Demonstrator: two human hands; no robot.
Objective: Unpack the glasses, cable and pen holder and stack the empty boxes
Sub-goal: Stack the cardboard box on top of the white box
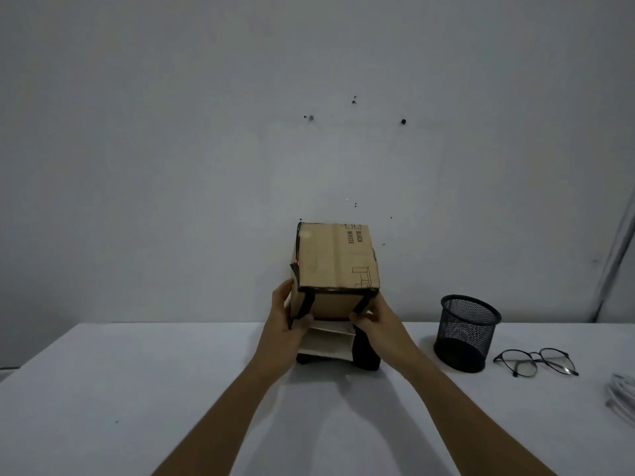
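Arms come in over the table's (137, 389) near edge. My feed shows the left hand (285, 317) and right hand (378, 324) gripping the cardboard box (336, 259) at its lower corners, fingers curled round the black-taped edges. It's on top of a white box (326, 345) w/ a black box (366, 355) at the bottom, mid-table by the far edge. Can't tell if it's fully resting tbh. Pen holder (464, 334) stands upright further right, glasses (536, 362) just beside it, cable (622, 393) at the right edge.
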